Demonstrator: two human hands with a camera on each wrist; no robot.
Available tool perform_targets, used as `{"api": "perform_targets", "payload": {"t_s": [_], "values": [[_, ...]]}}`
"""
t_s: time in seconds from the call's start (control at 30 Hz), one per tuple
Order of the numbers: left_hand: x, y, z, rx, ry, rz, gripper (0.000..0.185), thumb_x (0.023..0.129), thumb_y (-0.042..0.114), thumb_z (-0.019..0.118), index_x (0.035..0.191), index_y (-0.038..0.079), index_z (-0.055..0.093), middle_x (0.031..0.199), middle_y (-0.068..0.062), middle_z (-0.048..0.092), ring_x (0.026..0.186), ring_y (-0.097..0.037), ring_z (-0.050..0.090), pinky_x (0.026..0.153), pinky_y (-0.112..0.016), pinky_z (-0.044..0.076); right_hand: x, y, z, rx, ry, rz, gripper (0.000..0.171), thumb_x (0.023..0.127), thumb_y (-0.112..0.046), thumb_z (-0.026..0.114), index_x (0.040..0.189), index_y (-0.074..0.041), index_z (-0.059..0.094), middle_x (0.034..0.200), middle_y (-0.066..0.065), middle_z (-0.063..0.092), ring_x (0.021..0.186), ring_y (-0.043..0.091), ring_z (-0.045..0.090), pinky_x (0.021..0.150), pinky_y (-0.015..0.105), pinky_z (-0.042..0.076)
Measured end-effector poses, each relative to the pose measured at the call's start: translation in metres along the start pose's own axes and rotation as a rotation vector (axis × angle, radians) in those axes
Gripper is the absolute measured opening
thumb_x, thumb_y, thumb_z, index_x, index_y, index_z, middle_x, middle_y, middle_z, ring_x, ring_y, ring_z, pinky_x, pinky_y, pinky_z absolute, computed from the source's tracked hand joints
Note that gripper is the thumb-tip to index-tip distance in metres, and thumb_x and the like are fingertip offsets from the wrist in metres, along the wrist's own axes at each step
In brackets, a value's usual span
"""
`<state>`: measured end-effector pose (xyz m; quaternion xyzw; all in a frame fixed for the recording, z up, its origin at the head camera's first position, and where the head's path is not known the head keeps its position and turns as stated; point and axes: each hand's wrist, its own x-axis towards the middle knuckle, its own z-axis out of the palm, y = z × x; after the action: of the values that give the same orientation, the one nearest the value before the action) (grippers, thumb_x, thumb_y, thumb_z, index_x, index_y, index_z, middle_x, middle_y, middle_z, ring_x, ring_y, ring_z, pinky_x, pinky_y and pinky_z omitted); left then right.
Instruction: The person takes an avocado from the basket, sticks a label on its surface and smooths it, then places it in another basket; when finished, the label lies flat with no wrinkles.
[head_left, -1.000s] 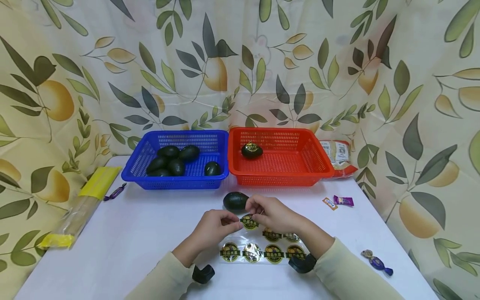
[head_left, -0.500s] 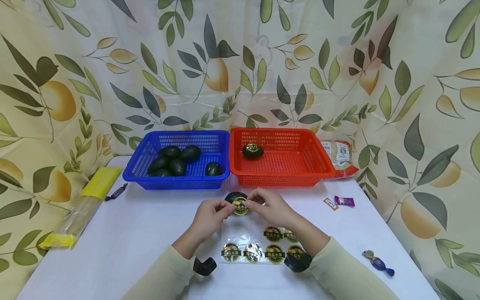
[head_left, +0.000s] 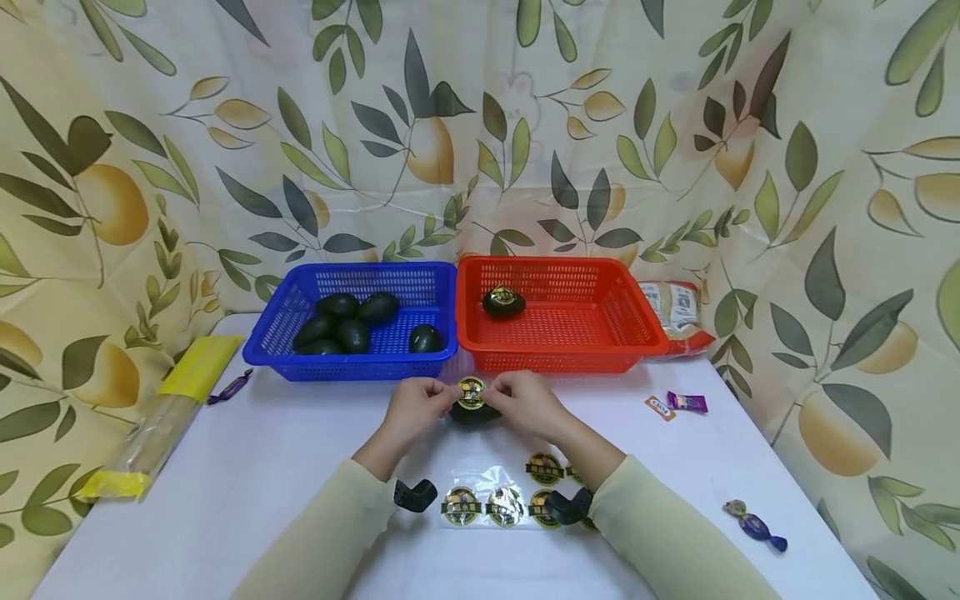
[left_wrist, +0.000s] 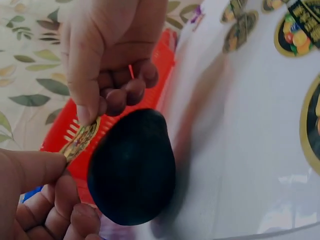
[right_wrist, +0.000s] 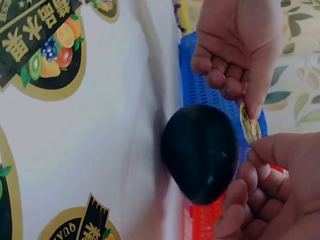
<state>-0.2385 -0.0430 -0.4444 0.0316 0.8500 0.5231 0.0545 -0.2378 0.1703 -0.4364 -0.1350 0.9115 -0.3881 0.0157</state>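
At the far left of the desk (head_left: pixel 247 467) lay a long clear packet with yellow ends (head_left: pixel 161 412), and just beside its upper end a small purple sweet (head_left: pixel 229 387). Behind them stood a blue basket (head_left: pixel 352 363) holding several dark avocados (head_left: pixel 341 325). Touching its right side was a red basket (head_left: pixel 570 354) with a single labelled avocado (head_left: pixel 502 302) in it.

In front of the gap between the baskets, one dark avocado (head_left: pixel 474 413) rested on the desk. The left hand (head_left: pixel 412 406) and the right hand (head_left: pixel 525 402) met just above it, each pinching one edge of a round gold-and-black sticker (head_left: pixel 471 392) between thumb and forefinger, the other fingers (left_wrist: pixel 120 95) loosely curled. From the wrist views the sticker hung close over the avocado; whether it touched the skin could not be told.

Nearer the person lay a clear sticker sheet (head_left: pixel 510 500) with more round labels, partly under the right sleeve. Further right sat two small wrapped sweets (head_left: pixel 675 404), a bag (head_left: pixel 678 312) behind the red basket, and a blue-wrapped sweet (head_left: pixel 753 525) near the desk's right edge.
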Motion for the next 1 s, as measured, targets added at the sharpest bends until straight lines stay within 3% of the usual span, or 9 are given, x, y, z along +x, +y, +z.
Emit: {"api": "perform_targets", "payload": {"t_s": [0.2, 0.33, 0.53, 0.6, 0.73, 0.83, 1.0], "values": [[0.002, -0.002, 0.005, 0.106, 0.033, 0.020, 0.030, 0.095, 0.031, 0.075, 0.086, 0.003, 0.080, 0.075, 0.000, 0.067, 0.071, -0.017, 0.054, 0.054, -0.025, 0.042, 0.003, 0.002, 0.005, -0.090, 0.020, -0.027, 0.026, 0.096, -0.025, 0.071, 0.074, -0.010, 0.071, 0.065, -0.008, 0.060, 0.063, 0.011, 0.051, 0.062, 0.028, 0.042], [0.003, -0.002, 0.007, 0.132, 0.033, -0.002, 0.030, 0.095, 0.032, 0.075, 0.085, 0.004, 0.080, 0.070, -0.001, 0.064, 0.068, -0.017, 0.053, 0.053, -0.025, 0.039, 0.005, 0.003, 0.007, -0.114, 0.030, -0.020, 0.027, 0.095, -0.026, 0.071, 0.071, -0.013, 0.069, 0.063, -0.008, 0.059, 0.062, 0.011, 0.051, 0.061, 0.028, 0.042], [0.007, -0.007, 0.007, 0.137, 0.049, -0.034, 0.034, 0.091, 0.039, 0.079, 0.084, 0.005, 0.079, 0.074, -0.001, 0.067, 0.070, -0.018, 0.054, 0.054, -0.025, 0.040, 0.007, 0.012, 0.008, 0.062, 0.051, 0.105, 0.022, 0.091, -0.029, 0.078, 0.081, -0.013, 0.068, 0.074, -0.002, 0.064, 0.070, 0.014, 0.054, 0.063, 0.028, 0.043], [0.007, -0.010, 0.007, 0.108, 0.072, -0.019, 0.031, 0.090, 0.037, 0.082, 0.085, 0.007, 0.077, 0.078, -0.002, 0.068, 0.073, -0.018, 0.056, 0.058, -0.026, 0.044, 0.008, 0.016, 0.009, 0.110, 0.077, 0.099, 0.020, 0.090, -0.028, 0.081, 0.087, -0.014, 0.067, 0.082, -0.001, 0.066, 0.076, 0.015, 0.057, 0.067, 0.028, 0.046], [0.008, -0.019, 0.012, 0.082, 0.101, 0.163, 0.011, 0.093, 0.022, 0.080, 0.096, 0.012, 0.078, 0.097, -0.002, 0.070, 0.090, -0.018, 0.064, 0.076, -0.031, 0.058, 0.009, 0.023, 0.011, 0.093, 0.103, -0.048, 0.016, 0.090, -0.022, 0.082, 0.104, -0.016, 0.076, 0.106, 0.002, 0.072, 0.093, 0.018, 0.067, 0.082, 0.033, 0.056], [0.008, -0.024, 0.013, 0.144, 0.072, 0.324, 0.014, 0.096, 0.014, 0.076, 0.108, 0.014, 0.081, 0.111, -0.001, 0.069, 0.102, -0.018, 0.065, 0.086, -0.033, 0.060, 0.008, 0.023, 0.013, 0.015, 0.102, -0.164, 0.019, 0.094, -0.019, 0.078, 0.113, -0.016, 0.080, 0.120, 0.003, 0.073, 0.104, 0.020, 0.070, 0.090, 0.037, 0.060], [0.010, -0.027, 0.010, 0.253, 0.008, 0.419, 0.026, 0.098, 0.022, 0.074, 0.123, 0.015, 0.078, 0.116, -0.001, 0.066, 0.104, -0.017, 0.062, 0.085, -0.029, 0.057, 0.006, 0.019, 0.015, -0.062, 0.086, -0.213, 0.025, 0.096, -0.023, 0.076, 0.119, -0.013, 0.079, 0.118, 0.002, 0.072, 0.106, 0.017, 0.069, 0.090, 0.035, 0.059]]}}
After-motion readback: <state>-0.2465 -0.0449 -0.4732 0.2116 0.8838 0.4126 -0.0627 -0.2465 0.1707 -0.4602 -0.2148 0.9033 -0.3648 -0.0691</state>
